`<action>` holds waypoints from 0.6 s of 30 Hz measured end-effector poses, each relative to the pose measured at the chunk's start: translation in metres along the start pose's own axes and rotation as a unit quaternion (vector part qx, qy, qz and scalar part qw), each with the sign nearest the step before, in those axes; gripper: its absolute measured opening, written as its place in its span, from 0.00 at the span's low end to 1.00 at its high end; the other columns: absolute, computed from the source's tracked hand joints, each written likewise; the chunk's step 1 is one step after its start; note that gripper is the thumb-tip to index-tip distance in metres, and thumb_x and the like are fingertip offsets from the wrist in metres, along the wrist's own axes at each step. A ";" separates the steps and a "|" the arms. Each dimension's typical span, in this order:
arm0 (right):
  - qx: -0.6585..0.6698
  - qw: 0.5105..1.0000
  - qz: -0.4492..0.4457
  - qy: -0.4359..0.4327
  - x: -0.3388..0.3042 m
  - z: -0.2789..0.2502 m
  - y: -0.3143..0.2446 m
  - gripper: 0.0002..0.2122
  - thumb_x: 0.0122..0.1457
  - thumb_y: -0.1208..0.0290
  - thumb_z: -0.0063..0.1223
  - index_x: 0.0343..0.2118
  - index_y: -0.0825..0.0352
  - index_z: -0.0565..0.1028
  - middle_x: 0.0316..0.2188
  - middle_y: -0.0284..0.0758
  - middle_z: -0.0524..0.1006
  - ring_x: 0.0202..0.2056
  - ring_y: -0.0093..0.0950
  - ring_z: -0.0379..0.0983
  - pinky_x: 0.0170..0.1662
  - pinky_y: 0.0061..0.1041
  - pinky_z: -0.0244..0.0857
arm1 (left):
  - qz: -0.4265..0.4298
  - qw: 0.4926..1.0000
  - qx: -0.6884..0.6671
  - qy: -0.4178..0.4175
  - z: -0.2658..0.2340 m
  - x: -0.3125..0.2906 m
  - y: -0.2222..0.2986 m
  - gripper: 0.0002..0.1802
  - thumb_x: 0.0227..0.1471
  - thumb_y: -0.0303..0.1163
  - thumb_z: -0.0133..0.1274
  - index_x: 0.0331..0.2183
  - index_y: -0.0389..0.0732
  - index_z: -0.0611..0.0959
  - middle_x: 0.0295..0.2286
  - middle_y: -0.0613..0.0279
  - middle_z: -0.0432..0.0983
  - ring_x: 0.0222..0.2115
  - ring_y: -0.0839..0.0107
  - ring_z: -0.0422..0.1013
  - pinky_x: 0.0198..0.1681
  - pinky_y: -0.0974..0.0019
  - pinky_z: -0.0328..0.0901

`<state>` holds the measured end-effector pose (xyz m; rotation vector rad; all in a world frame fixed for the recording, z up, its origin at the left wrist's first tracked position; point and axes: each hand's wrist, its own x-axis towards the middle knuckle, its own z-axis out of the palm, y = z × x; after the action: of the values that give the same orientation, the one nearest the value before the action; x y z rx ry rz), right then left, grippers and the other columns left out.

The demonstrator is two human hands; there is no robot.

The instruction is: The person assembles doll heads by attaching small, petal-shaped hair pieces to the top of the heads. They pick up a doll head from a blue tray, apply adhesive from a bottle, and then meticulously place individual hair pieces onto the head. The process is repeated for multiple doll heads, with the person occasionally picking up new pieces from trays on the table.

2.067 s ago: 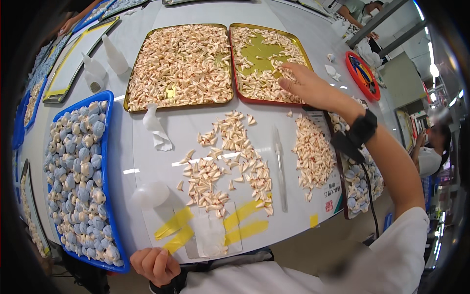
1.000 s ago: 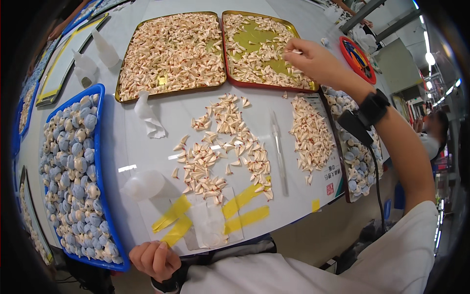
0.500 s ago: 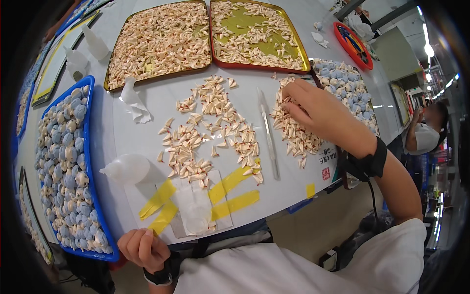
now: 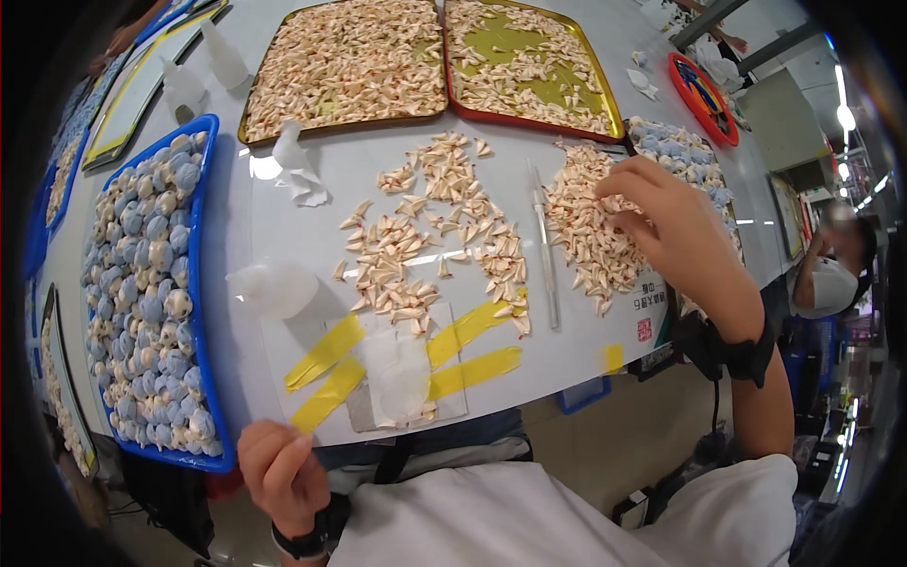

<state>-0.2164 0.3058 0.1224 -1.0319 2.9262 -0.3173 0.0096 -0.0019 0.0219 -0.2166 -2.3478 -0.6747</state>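
My right hand (image 4: 682, 227) is over a pile of small cream cone-shaped pieces with reddish tips (image 4: 590, 222) on the right of the table. Its fingers curve down to the pile, thumb and forefinger apart. At the table's front edge, my left hand (image 4: 282, 472) is closed, thumb against bent fingers; anything in it is too small to make out. A second, looser scatter of the cone pieces (image 4: 397, 260) covers the middle. Between the two piles lies a slim craft knife (image 4: 546, 255). A clear plate with a white pad (image 4: 399, 373) is by yellow tape strips (image 4: 324, 352).
A blue tray (image 4: 202, 274) of blue-and-cream figures stands at the left, beside a white squeeze bottle (image 4: 274, 289). Two gold trays (image 4: 345, 128) (image 4: 529, 120) of cone pieces stand at the back. A crumpled tissue (image 4: 299, 170) and a red basket (image 4: 723, 128) lie farther off.
The view has shifted, so the table items sit farther right. My right hand has moved slightly toward the near right side of its pile. My left hand stays closed at the edge.
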 end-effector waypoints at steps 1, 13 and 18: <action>-0.020 1.000 0.009 0.019 -0.001 -0.007 -0.003 0.09 0.46 0.79 0.48 0.33 0.65 0.69 0.33 0.38 0.70 0.35 0.40 0.68 0.37 0.32 0.63 | -0.001 1.000 -0.018 0.008 -0.014 0.005 0.005 0.07 0.44 0.23 0.47 0.31 0.39 0.72 0.26 0.59 0.68 0.26 0.63 0.66 0.30 0.61 0.61; 0.073 0.990 -0.101 -0.066 0.066 0.038 -0.045 0.05 0.42 0.79 0.52 0.24 0.69 0.71 0.23 0.40 0.72 0.29 0.41 0.68 0.32 0.34 0.62 | -0.269 0.911 0.209 -0.231 -0.094 0.054 -0.032 0.22 0.52 0.41 0.42 0.48 0.44 0.70 0.52 0.58 0.57 0.55 0.59 0.50 0.57 0.57 0.40; 0.059 0.995 -0.079 -0.033 0.063 0.041 -0.051 0.02 0.42 0.79 0.49 0.21 0.69 0.71 0.21 0.42 0.71 0.28 0.41 0.69 0.32 0.34 0.61 | -0.202 0.935 0.218 -0.195 -0.084 0.055 -0.052 0.17 0.49 0.34 0.47 0.43 0.42 0.73 0.49 0.58 0.61 0.50 0.56 0.54 0.54 0.58 0.46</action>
<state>-0.2310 0.2204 0.0949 -1.2322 2.7369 -0.4441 -0.0011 -0.0918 0.0898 0.3735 -2.8917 -0.2885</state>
